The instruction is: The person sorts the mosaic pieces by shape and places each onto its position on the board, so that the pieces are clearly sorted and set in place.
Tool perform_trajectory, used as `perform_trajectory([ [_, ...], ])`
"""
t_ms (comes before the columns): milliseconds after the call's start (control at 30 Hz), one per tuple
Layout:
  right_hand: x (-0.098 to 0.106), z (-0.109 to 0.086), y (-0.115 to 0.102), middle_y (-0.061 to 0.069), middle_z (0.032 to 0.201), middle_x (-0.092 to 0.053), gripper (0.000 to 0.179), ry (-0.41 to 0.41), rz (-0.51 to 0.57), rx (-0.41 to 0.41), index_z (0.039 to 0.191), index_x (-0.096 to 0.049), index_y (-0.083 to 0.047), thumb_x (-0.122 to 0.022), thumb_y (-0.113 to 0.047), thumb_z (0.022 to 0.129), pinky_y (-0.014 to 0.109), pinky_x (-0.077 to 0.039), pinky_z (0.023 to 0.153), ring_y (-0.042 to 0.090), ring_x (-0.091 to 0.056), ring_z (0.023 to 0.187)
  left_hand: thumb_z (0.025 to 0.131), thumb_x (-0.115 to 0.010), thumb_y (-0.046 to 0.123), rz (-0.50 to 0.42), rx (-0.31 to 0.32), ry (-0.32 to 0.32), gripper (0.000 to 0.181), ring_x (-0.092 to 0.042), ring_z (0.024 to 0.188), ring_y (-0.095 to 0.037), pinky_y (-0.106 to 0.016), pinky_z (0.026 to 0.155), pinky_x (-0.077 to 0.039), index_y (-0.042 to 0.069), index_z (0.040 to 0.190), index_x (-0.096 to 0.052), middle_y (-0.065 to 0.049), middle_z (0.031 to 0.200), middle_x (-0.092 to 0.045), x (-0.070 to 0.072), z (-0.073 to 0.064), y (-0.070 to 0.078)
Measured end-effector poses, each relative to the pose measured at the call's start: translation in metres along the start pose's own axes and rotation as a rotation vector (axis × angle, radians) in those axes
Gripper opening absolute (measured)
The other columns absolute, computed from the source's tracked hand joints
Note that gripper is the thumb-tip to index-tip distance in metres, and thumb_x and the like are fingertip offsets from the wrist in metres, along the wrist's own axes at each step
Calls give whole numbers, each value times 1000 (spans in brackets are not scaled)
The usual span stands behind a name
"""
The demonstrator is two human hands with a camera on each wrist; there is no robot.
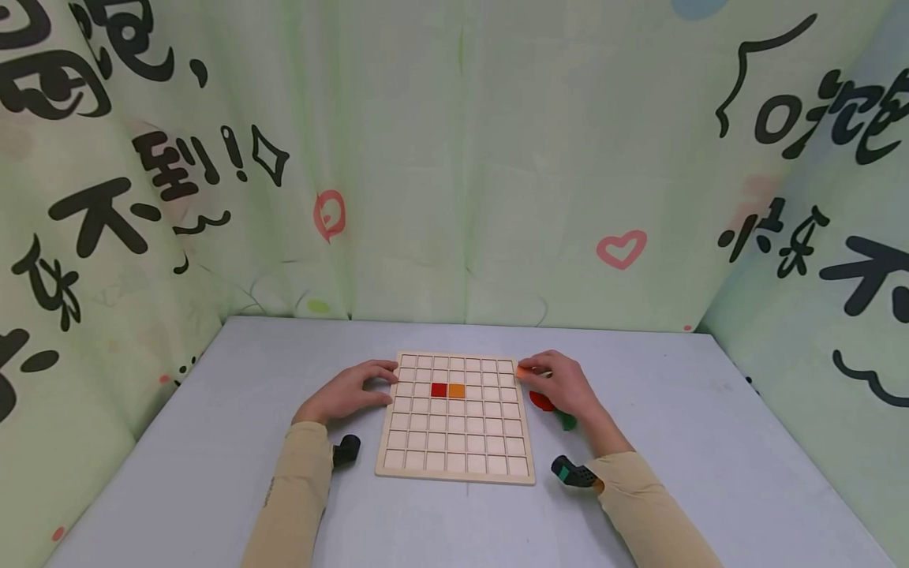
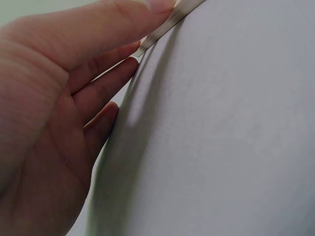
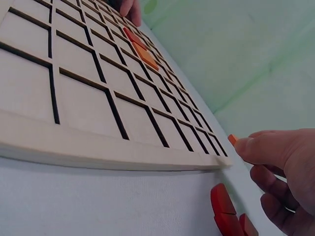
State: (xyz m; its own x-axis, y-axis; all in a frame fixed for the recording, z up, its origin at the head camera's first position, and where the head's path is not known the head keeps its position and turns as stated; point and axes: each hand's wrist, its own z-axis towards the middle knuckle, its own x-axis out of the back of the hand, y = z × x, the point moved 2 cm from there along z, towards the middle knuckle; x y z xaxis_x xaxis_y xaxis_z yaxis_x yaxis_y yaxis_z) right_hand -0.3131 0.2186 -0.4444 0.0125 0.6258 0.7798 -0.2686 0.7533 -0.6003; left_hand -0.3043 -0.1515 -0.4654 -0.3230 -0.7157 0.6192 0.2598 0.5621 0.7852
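A square wooden grid board (image 1: 454,476) lies on the table, with a red square tile (image 1: 439,390) and an orange square tile (image 1: 457,391) side by side in its upper cells. At the board's left edge is my left hand (image 1: 348,392), thumb and fingers spread, the tips right at the rim. My right hand (image 1: 562,384) pinches a small orange piece (image 3: 233,139) between thumb and forefinger, beside the board's upper right corner. Most of that piece is hidden by the fingers. Below this hand lie red pieces (image 1: 543,401) and a green piece (image 1: 567,421), partly covered by it.
The white table (image 1: 213,473) runs back to a pale green curtain (image 1: 426,197) with black lettering, which also hangs on both sides. A black device (image 1: 346,450) sits at the left wrist, and another black device (image 1: 572,472) at the right wrist.
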Motion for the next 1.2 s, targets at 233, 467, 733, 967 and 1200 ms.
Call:
perform_trajectory([
  [233, -5, -1, -11, 11, 115, -64, 26, -26, 24, 11, 114, -73, -7, -71, -18, 90, 42, -55, 83, 28, -63, 100, 87, -74, 16, -3, 1, -1, 30, -33, 142, -30, -48, 115, -29, 10, 115, -67, -6, 148, -47, 0, -1, 2],
  [467, -12, 1, -20, 8, 111, -65, 27, -48, 33, 30, 113, -73, -9, -73, -19, 89, 44, -52, 87, 25, -64, 99, 87, -74, 16, -2, 10, -2, 29, -33, 141, -30, -48, 115, -29, 11, 115, -68, -5, 148, -47, 0, 0, 0],
  [733, -20, 6, -31, 7, 111, -67, 23, -72, 59, 33, 110, -75, -9, -73, -17, 89, 43, -52, 88, 23, -64, 98, 87, -75, 16, 1, 2, 0, 30, -33, 141, -30, -47, 115, -29, 11, 115, -68, -5, 147, -47, 0, 2, -1],
  [967, -29, 7, -39, 4, 107, -67, 22, -119, 55, 33, 109, -75, -10, -73, -16, 88, 37, -53, 83, 19, -63, 93, 87, -75, 16, 8, -6, 0, 30, -34, 141, -30, -48, 115, -29, 11, 115, -68, -6, 147, -47, 0, 2, -1],
  [1200, -37, 6, -46, 3, 104, -66, 21, -161, 72, 67, 107, -75, -8, -73, -17, 88, 34, -54, 80, 19, -64, 92, 86, -75, 17, 8, 11, -2, 31, -33, 142, -29, -46, 115, -29, 11, 115, -68, -4, 147, -47, 1, 1, 1],
])
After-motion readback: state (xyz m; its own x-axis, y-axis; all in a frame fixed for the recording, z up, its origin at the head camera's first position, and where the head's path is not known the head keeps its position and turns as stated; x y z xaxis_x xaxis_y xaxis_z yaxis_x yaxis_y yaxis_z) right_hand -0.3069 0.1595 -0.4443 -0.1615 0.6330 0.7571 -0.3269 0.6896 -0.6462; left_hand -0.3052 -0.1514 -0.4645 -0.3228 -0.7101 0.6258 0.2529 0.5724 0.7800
